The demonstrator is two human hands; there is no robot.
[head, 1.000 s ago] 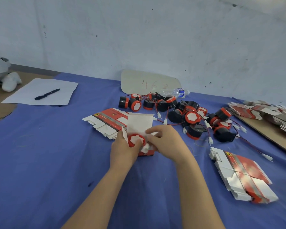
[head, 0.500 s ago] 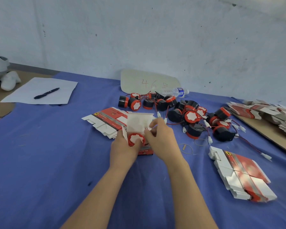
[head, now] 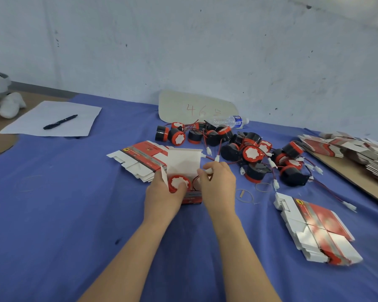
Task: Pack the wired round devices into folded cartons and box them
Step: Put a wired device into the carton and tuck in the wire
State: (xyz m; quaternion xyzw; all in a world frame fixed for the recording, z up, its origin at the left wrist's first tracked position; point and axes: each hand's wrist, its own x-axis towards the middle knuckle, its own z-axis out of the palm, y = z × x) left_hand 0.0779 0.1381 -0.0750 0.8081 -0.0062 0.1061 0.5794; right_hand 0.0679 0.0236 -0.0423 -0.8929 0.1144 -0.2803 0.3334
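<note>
A small red carton (head: 191, 198) stands open on the blue cloth, its white lid flap (head: 183, 162) raised. Inside sits a round device (head: 178, 183) with a red rim and white centre. My left hand (head: 162, 197) grips the carton's left side, thumb resting on the device. My right hand (head: 218, 186) pinches the device's white wire plug (head: 207, 170) at the carton's right edge. A heap of black-and-red wired devices (head: 251, 153) lies behind. Flat cartons lie in stacks at the left (head: 138, 158) and at the right (head: 316, 232).
A paper sheet (head: 52, 119) with a black pen (head: 60, 122) lies far left. A cardboard sign (head: 194, 107) and a water bottle (head: 229, 122) lean by the wall. More flat cartons (head: 354, 151) pile on a board at right. Rubber bands (head: 246, 195) lie near my right hand.
My right hand moved from the device's front up and right to the carton's edge, now pinching the wire plug. My left hand kept its hold on the carton.
</note>
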